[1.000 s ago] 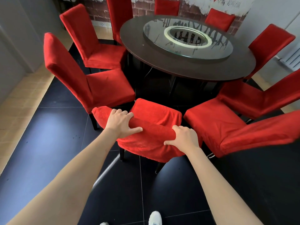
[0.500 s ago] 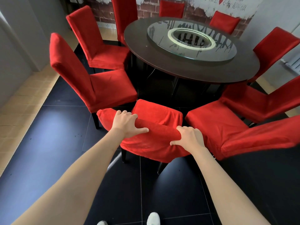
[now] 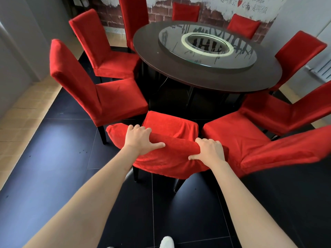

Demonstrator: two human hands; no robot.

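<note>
Both arms reach straight forward, the left hand [image 3: 138,140] and right hand [image 3: 209,151] each curled over the top of the chair [image 3: 166,158] back, thumbs toward each other, gripping it, its seat facing the round table [image 3: 143,49] between neighbouring red chairs.

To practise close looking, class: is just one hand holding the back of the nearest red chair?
No: the left hand and the right hand both grip the top of the chair back.
</note>
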